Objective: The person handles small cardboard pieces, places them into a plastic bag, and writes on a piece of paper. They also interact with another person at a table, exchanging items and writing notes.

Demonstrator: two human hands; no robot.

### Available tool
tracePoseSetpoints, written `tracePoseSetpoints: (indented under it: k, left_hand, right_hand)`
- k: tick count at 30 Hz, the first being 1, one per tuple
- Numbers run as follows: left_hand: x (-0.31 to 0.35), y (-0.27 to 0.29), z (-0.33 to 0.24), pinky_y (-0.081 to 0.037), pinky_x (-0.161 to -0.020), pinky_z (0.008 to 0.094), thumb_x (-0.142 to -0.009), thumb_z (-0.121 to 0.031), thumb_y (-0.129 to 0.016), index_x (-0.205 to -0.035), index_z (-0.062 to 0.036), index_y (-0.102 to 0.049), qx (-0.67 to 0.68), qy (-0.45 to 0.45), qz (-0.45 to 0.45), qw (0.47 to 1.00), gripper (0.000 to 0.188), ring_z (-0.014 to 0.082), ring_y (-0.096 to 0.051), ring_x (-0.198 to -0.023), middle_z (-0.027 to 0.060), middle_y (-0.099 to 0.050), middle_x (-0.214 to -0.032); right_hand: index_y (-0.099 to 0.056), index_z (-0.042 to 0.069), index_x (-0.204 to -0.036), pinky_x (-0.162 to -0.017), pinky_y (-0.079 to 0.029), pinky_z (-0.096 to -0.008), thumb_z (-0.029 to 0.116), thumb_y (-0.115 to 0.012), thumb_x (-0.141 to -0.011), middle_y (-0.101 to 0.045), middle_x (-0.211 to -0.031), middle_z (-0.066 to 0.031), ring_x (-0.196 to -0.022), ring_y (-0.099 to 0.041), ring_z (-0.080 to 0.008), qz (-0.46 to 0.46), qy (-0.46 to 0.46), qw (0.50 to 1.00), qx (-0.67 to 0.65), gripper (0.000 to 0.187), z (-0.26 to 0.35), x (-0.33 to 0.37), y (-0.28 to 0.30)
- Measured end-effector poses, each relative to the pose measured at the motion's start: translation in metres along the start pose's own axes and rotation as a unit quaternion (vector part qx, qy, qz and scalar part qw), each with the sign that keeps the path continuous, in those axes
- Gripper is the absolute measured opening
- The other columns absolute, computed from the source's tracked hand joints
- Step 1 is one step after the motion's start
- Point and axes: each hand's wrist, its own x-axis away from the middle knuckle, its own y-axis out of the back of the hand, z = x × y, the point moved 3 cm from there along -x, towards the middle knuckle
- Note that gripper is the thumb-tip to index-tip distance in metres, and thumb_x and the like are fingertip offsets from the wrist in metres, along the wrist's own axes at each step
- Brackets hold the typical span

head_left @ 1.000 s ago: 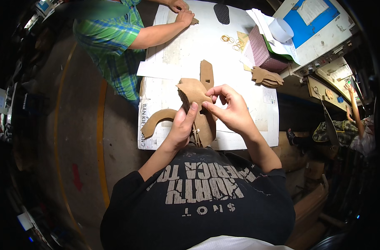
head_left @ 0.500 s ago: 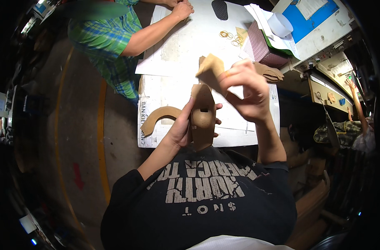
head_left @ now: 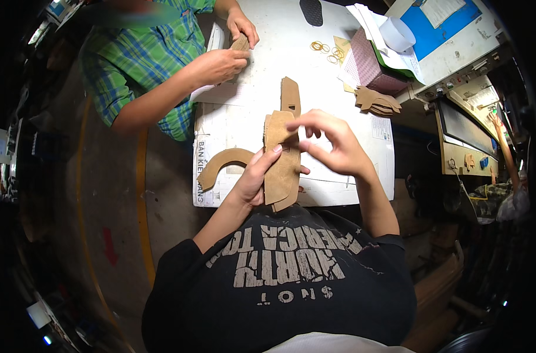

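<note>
Since the last frame, right hand [head_left: 334, 141] has come down from its raised position to the brown stack [head_left: 281, 176]; thumb and fingers parted, contact unclear. Left hand [head_left: 256, 178] grips the stack, thumb on top, above the desk [head_left: 265, 76]'s near edge; curved piece [head_left: 224, 159] lies left; slotted strip [head_left: 290, 94] beyond.

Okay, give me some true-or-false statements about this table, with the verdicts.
1. The left hand holds a stack of brown pieces. True.
2. The curved brown piece lies right of the stack. False: the curved brown piece lies left of it.
3. A co-worker's hands hold a brown item. True.
4. The loose rings are blue. False: the loose rings are yellowish.
5. A black sole-shaped piece lies on the white table. True.
</note>
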Motion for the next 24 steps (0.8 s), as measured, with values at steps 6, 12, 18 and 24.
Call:
tracePoseSetpoints:
  k: [6, 12, 18, 24]
  left_hand:
    - [0.004, -0.010, 0.001, -0.067, -0.078, 0.0483, -0.106, -0.028, -0.050, -0.156, 0.0025, -0.024, -0.015, 0.003, 0.017, 1.000, 0.063, 0.0340, -0.068, -0.109, 0.0276, -0.049, -0.147]
    - [0.017, -0.024, -0.010, -0.067, -0.078, 0.0476, -0.104, -0.022, -0.055, -0.155, 0.0025, -0.024, -0.057, 0.001, 0.006, 0.998, 0.065, 0.0341, -0.067, -0.110, 0.0283, -0.047, -0.148]
    - [0.022, -0.015, -0.014, -0.067, -0.080, 0.0486, -0.110, -0.032, -0.039, -0.153, 0.0069, -0.026, -0.014, -0.051, 0.008, 0.999, 0.059, 0.0339, -0.067, -0.111, 0.0295, -0.046, -0.149]
    - [0.018, 0.002, -0.016, -0.067, -0.077, 0.0428, -0.111, -0.035, -0.036, -0.151, 0.0071, -0.032, -0.077, -0.071, -0.066, 0.992, 0.059, 0.0315, -0.067, -0.112, 0.0265, -0.048, -0.150]
  right_hand:
    - [-0.060, -0.002, -0.135, -0.084, -0.050, -0.0287, 0.033, -0.057, -0.107, -0.070, -0.121, -0.0090, -0.097, -0.062, -0.0121, -0.094, -0.235, 0.909, -0.331, 0.045, -0.119, -0.029, -0.040]
    - [-0.056, -0.003, -0.138, -0.077, -0.052, -0.0306, 0.051, -0.063, -0.100, -0.067, -0.126, -0.0120, -0.095, -0.060, -0.0163, -0.085, -0.294, 0.872, -0.383, 0.066, -0.151, -0.103, -0.092]
    - [-0.060, 0.002, -0.128, -0.068, -0.046, -0.0285, 0.063, -0.065, -0.095, -0.063, -0.112, -0.0032, -0.077, -0.054, -0.0085, -0.154, -0.316, 0.852, -0.387, 0.069, -0.173, -0.172, -0.104]
    - [-0.068, 0.002, -0.095, -0.056, -0.041, -0.0253, 0.060, -0.072, -0.091, -0.062, -0.075, 0.0007, -0.059, -0.053, -0.0093, -0.137, -0.308, 0.871, -0.358, 0.059, -0.160, -0.190, -0.105]
